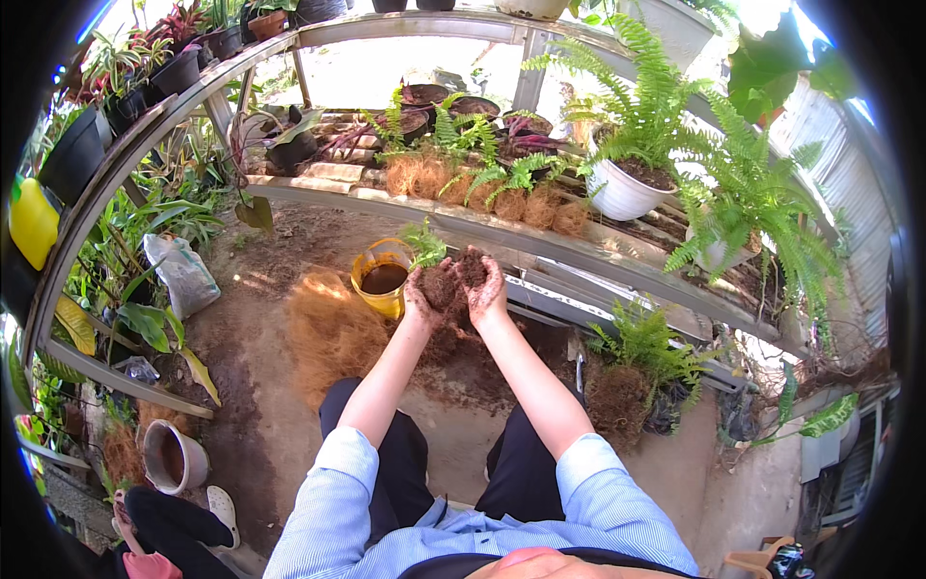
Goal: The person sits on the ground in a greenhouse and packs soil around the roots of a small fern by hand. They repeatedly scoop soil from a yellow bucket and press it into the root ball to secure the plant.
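Before me, my left hand [423, 295] is cupped and soiled, holding a clump of dark soil [440, 287] with a small green fern [425, 246] rising by its fingers. Close beside it, my right hand [486, 289] curls around more dark soil [473, 269]. Loose soil lies on the ground below both hands. Left of my left hand stands a yellow bucket [383, 279] with brown contents. A heap of brown fiber [329, 326] spreads on the ground beside the bucket.
A slatted plant bench [434, 210] curves ahead, bearing fiber-wrapped ferns [510, 203], dark pots and a white fern pot [626, 189]. A potted fern [636, 347] stands right. At left are a plastic sack [181, 275] and a pale bucket [173, 459]; another person's leg [177, 517] shows lower left.
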Available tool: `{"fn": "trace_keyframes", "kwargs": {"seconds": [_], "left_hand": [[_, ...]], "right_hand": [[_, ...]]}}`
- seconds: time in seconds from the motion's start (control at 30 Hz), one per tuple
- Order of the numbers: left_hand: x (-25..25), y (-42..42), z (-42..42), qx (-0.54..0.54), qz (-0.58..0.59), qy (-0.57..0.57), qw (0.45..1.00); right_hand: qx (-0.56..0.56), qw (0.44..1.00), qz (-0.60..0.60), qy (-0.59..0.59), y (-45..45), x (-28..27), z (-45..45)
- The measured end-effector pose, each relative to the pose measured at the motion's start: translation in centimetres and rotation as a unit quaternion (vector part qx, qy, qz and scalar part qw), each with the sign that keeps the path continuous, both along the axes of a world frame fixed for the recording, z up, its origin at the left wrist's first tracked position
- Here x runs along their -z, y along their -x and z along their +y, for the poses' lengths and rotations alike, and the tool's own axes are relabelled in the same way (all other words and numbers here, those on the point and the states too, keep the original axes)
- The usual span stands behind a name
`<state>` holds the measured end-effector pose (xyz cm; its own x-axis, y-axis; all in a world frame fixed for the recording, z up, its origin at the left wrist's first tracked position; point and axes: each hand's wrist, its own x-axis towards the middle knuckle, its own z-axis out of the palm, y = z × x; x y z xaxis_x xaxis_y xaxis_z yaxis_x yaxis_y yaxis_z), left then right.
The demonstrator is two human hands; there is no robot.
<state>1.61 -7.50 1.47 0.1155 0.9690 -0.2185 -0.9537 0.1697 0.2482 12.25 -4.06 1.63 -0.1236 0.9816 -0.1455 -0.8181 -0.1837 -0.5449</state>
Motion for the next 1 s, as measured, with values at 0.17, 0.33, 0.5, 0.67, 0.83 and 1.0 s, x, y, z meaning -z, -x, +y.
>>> {"fn": "trace_keyframes", "kwargs": {"seconds": [0.17, 0.33, 0.5, 0.67, 0.83, 1.0], "left_hand": [[2.4, 0.4, 2.0, -0.024, -0.014, -0.003, 1.000], [2.4, 0.3, 2.8, -0.097, -0.007, 0.033, 0.995], [1.1, 0.3, 2.8, -0.084, 0.008, 0.015, 0.996], [1.9, 0.7, 3.4, -0.070, -0.022, -0.010, 0.997], [0.8, -0.2, 2.9, -0.092, -0.011, 0.015, 0.996], [0.8, 0.0, 2.5, -0.169, 0.041, 0.062, 0.983]], "right_hand": [[0.010, 0.983, -0.147, -0.114, 3.4, 0.2, -0.9], [0.009, 0.945, -0.258, -0.201, 4.2, 0.9, -0.5], [0.057, 0.955, -0.205, -0.209, 4.0, 0.4, -0.4], [0.075, 0.925, -0.282, -0.243, 3.5, 0.3, -0.5], [0.039, 0.908, -0.316, -0.272, 2.8, -0.2, -1.1], [0.039, 0.750, -0.523, -0.403, 2.2, -1.9, -2.8]]}}
